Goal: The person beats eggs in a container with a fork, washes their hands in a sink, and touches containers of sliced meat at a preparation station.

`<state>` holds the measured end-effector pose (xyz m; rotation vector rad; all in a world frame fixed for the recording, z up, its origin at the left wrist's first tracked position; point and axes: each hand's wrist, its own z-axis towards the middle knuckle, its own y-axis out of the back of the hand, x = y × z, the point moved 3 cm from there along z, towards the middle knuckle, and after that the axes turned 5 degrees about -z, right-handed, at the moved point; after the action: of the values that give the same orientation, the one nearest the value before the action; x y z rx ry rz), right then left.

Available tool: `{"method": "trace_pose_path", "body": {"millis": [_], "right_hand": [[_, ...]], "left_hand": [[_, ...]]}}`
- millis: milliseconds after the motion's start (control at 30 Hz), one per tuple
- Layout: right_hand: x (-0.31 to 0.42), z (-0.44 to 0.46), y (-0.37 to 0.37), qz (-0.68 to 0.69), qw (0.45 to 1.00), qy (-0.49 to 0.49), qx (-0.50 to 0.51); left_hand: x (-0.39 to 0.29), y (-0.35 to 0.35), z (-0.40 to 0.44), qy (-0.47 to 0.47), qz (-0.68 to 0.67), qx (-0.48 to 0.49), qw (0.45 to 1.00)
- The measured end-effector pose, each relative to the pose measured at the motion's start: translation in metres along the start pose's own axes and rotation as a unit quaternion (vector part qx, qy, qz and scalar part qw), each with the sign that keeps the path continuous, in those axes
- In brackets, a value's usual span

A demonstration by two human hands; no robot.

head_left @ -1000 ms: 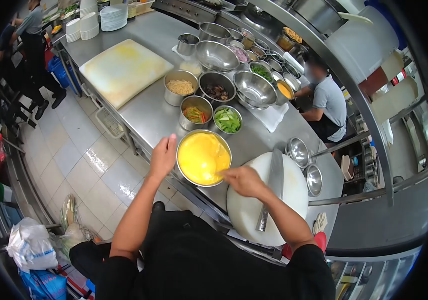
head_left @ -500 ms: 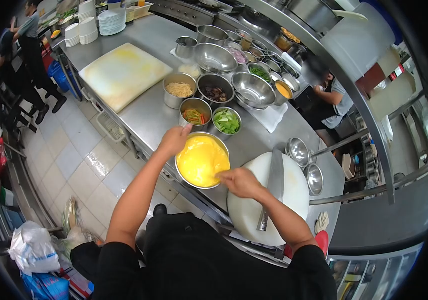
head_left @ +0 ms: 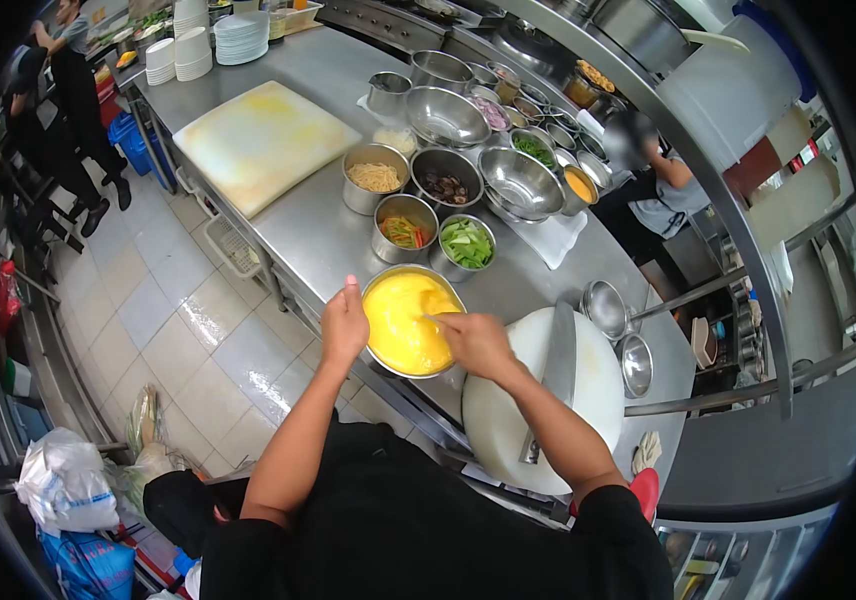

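Note:
A round metal bowl (head_left: 416,376) of bright yellow liquid (head_left: 400,325), which looks like beaten egg, is at the near edge of the steel table. My left hand (head_left: 345,328) grips the left side of its rim, thumb pointing up. My right hand (head_left: 480,344) is closed over the right side of the bowl, fingertips just above the liquid; what it holds is too hidden to name. The liquid's surface is swirled. Right of the bowl, a large cleaver (head_left: 560,365) lies on a round white chopping block (head_left: 496,425), partly under my right forearm.
Behind the bowl stand metal pots of chopped greens (head_left: 467,243), sliced peppers (head_left: 405,232), noodle-like strands (head_left: 374,177) and dark pieces (head_left: 446,188). Farther back are a white cutting board (head_left: 258,145) and stacked plates (head_left: 241,40). Two small bowls (head_left: 635,364) sit right. Other people stand left and right.
My left hand has slid down the bowl's left side, and its thumb now points up. My right hand has shifted slightly over the liquid, whose swirl pattern differs. The view has shifted a little.

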<state>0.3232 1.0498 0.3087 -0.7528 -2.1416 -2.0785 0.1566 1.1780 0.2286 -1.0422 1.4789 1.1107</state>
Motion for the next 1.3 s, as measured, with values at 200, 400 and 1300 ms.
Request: {"method": "trace_pose_path", "body": {"millis": [200,400,1300], "right_hand": [[0.033,-0.007,0.023,-0.056,0.978,0.145,0.140],[0.030,0.003,0.037,-0.283,0.926,0.127,0.214],[-0.011,0.001,0.001,-0.005,0.991,-0.016,0.134]], "left_hand": [[0.007,-0.002,0.005,-0.040,-0.006,0.002,0.999],[-0.004,0.000,0.005,-0.009,0.037,0.020,0.999],[0.003,-0.002,0.012,-0.080,0.025,0.004,0.997]]}}
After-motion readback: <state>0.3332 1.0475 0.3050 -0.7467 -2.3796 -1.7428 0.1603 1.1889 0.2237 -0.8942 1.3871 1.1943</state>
